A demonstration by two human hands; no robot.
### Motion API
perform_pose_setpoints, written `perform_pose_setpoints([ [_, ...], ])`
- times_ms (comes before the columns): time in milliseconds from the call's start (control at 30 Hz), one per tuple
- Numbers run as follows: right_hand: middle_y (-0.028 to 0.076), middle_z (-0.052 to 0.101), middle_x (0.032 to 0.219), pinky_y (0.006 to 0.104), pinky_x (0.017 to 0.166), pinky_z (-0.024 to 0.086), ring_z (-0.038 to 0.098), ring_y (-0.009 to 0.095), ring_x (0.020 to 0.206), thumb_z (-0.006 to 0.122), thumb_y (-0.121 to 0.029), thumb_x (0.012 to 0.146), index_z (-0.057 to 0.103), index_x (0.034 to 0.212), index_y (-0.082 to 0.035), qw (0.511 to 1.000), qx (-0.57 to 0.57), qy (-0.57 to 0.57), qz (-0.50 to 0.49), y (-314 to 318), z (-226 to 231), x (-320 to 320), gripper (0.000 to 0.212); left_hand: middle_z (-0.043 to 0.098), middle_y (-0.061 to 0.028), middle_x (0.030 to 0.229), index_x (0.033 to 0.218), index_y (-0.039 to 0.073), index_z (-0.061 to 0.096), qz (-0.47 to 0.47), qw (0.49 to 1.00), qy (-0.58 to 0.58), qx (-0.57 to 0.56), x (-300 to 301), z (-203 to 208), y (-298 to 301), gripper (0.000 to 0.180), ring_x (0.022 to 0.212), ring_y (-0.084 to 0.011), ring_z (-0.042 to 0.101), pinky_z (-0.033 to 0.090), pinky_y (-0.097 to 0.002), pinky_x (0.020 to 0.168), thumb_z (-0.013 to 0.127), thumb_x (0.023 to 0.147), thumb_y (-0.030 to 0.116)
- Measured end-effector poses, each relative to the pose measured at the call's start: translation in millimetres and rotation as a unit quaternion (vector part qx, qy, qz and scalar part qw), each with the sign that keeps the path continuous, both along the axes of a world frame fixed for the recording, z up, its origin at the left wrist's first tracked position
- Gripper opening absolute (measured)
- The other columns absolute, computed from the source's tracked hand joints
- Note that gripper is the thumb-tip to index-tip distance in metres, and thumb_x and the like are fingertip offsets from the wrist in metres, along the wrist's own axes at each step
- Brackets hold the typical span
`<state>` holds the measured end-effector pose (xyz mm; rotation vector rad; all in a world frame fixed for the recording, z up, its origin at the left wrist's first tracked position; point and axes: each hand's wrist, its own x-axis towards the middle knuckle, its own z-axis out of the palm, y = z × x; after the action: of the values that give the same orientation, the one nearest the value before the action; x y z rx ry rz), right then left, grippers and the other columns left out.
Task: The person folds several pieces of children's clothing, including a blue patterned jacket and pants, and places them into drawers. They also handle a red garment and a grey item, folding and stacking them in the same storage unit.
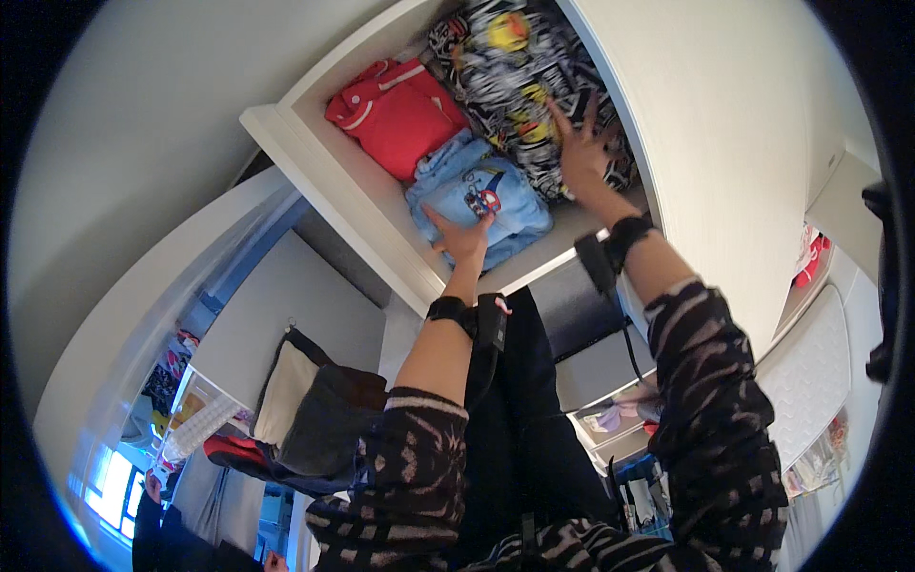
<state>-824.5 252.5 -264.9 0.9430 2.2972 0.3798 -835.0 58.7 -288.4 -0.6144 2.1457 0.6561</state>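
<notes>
Folded clothes lie in a pale wooden drawer (355, 217). My left hand (463, 236) rests at the near edge of a light blue garment (519, 195) with a small cartoon figure on it, thumb and fingers apart. Over a black-and-white patterned garment (500, 71) with yellow patches, my right hand (583, 157) spreads its fingers; that cloth is smeared by motion. Whether the right fingertips press into the cloth I cannot tell. A folded red garment (405, 119) with white trim sits in the drawer's left corner, beside the blue one.
A broad pale panel (710, 124) rises along the drawer's right side. Dark and cream trousers (324, 410) hang at the lower left. Beyond them, a person's dark sleeve (172, 534) shows. A white quilted mattress (810, 372) stands at the right.
</notes>
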Motion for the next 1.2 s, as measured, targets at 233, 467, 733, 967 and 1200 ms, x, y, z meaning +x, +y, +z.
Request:
perform_pose_setpoints([
  [233,0.022,0.001,0.148,0.052,0.07,0.052,0.044,0.052,0.108,0.05,0.0,0.081,-0.005,0.14,-0.045,0.994,-0.066,0.087,0.023,8,1,15,0.093,0.017,-0.0368,0.138,0.142,0.025,-0.012,0.051,0.997,-0.054,0.031,-2,6,-2,0.128,0.128,-0.05,0.02,0.032,-0.047,0.101,0.084,0.057,0.029],
  [467,0.02,0.046,0.125,0.0407,0.091,0.044,0.049,0.036,0.111,0.058,-0.007,0.072,0.06,0.11,-0.01,0.876,-0.292,0.357,-0.141,-59,77,73,0.038,0.035,-0.0329,0.132,0.143,0.022,-0.007,-0.095,0.994,-0.051,0.005,11,50,-21,0.118,0.119,-0.0463,0.038,0.029,-0.0438,0.104,0.076,0.063,0.043],
  [733,0.019,0.065,0.088,0.0428,0.078,0.049,0.061,0.035,0.085,0.061,-0.015,0.075,0.059,0.107,-0.005,0.725,-0.36,0.349,-0.472,-155,154,245,0.033,0.057,-0.0316,0.103,0.102,-0.012,0.057,-0.323,0.937,0.129,0.027,67,93,-36,0.064,0.103,-0.0396,0.055,0.042,-0.0451,0.087,0.07,0.07,0.042],
  [967,0.015,0.066,0.082,0.0387,0.075,0.049,0.063,0.031,0.082,0.064,-0.02,0.074,0.063,0.102,-0.004,0.596,-0.256,0.442,-0.619,-195,142,357,0.031,0.061,-0.0149,0.074,0.083,-0.004,0.058,-0.306,0.945,-0.075,0.086,158,114,3,0.03,0.061,-0.0245,0.061,0.048,-0.036,0.052,0.061,0.084,0.026],
  [1200,0.012,0.066,0.076,0.0306,0.064,0.05,0.065,0.019,0.069,0.063,-0.026,0.079,0.062,0.099,0.001,0.441,-0.244,0.489,-0.712,-245,114,450,0.034,0.06,-0.0151,0.087,0.104,-0.003,0.051,-0.311,0.93,-0.183,0.072,297,124,8,0.036,0.071,-0.0257,0.061,0.053,-0.0357,0.062,0.062,0.085,0.025],
])
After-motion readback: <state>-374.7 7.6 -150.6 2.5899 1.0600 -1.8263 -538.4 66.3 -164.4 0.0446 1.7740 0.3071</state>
